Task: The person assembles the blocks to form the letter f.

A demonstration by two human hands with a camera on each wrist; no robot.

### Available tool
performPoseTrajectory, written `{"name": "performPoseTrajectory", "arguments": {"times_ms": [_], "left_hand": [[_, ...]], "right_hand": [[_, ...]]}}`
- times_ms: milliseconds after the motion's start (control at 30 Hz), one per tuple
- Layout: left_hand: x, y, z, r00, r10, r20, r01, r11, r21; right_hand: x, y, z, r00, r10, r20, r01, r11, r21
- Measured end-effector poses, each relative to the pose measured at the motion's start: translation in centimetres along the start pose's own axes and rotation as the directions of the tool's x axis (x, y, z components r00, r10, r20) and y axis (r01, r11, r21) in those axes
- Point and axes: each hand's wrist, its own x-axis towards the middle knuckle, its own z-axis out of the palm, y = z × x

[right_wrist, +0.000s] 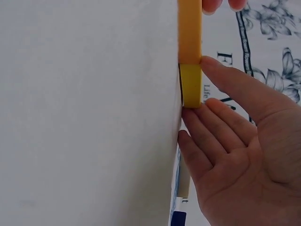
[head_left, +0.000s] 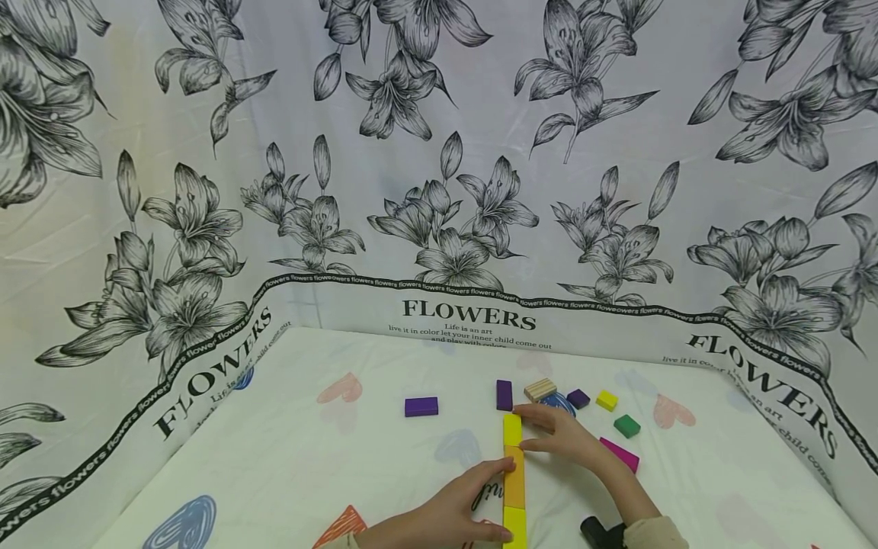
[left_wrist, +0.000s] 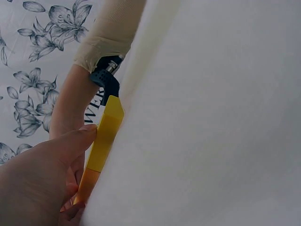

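Note:
A straight row of blocks lies on the white cloth: a small yellow block (head_left: 512, 430) at the far end, an orange block (head_left: 514, 476) in the middle, a longer yellow block (head_left: 514, 528) nearest. My left hand (head_left: 446, 507) touches the row's left side, thumb at the near yellow block (left_wrist: 106, 136), fingertips at the orange one. From the right, my right hand (head_left: 565, 436) touches the far end; its thumb is by the seam between orange block (right_wrist: 190, 33) and small yellow block (right_wrist: 191, 86), its other fingers at the end. Both hands have extended fingers.
Beyond the row stands a purple block (head_left: 504, 395), with another purple block (head_left: 421, 406) to its left. A wooden block (head_left: 539, 390), dark purple block (head_left: 578, 398), yellow block (head_left: 607, 400), green block (head_left: 627, 425) and magenta block (head_left: 620, 455) lie to the right. Flowered cloth surrounds the surface.

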Motion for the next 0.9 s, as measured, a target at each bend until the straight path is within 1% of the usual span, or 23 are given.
{"name": "performPoseTrajectory", "arguments": {"times_ms": [200, 433, 567, 700, 800, 900], "left_hand": [[0.00, 0.12, 0.02, 1.000, -0.007, -0.002, 0.007, 1.000, 0.000], [-0.05, 0.01, 0.03, 1.000, 0.008, -0.004, -0.008, 1.000, 0.007], [-0.03, -0.06, 0.03, 1.000, 0.019, -0.005, -0.019, 1.000, 0.018], [0.00, 0.04, 0.02, 1.000, -0.007, -0.004, 0.007, 1.000, 0.000], [0.01, 0.12, 0.02, 1.000, -0.026, -0.004, 0.026, 1.000, -0.012], [-0.02, 0.08, 0.02, 1.000, -0.013, -0.007, 0.013, 1.000, 0.003]], "right_hand": [[-0.13, -0.13, -0.05, 1.000, 0.002, 0.004, -0.002, 1.000, -0.006], [-0.37, -0.05, -0.02, 1.000, 0.019, -0.008, -0.019, 1.000, -0.023], [-0.56, 0.11, -0.02, 0.999, 0.029, -0.020, -0.030, 1.000, -0.006], [-0.66, 0.09, -0.01, 0.999, 0.038, -0.022, -0.037, 0.999, 0.027], [-0.68, 0.05, -0.02, 0.999, 0.042, -0.020, -0.041, 0.999, 0.031], [-0.77, -0.02, -0.05, 0.999, 0.044, -0.029, -0.043, 0.999, 0.013]]}}
